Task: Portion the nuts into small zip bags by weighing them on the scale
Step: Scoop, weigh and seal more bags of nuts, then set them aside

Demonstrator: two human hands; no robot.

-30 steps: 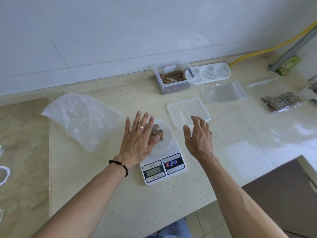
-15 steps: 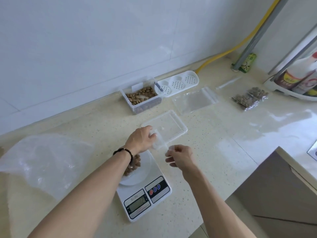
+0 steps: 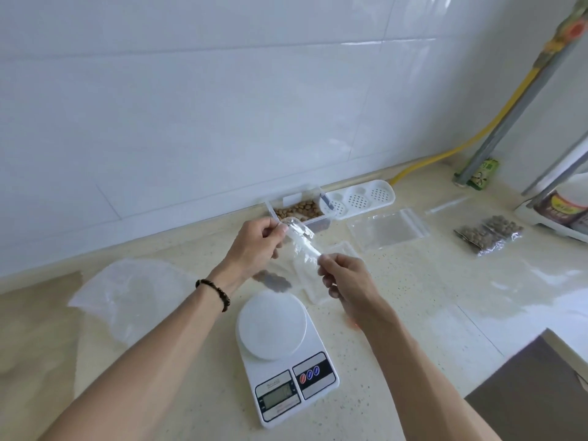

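My left hand and my right hand each pinch one end of a small clear zip bag, held stretched between them above the counter. Below them stands the white digital scale; its round platter is bare. A dark clump of nuts shows just beyond the scale, under my left hand; whether it sits inside the bag I cannot tell. The clear tub of nuts stands by the wall.
A clear lid lies under my hands. Empty zip bags and two filled nut bags lie to the right. A white perforated tray is beside the tub, bubble wrap at left, bottles far right, the counter edge near right.
Both hands have risen from near the scale and now stretch a clear bag between them. The nuts that lay on the platter are off it. The view has swung right.
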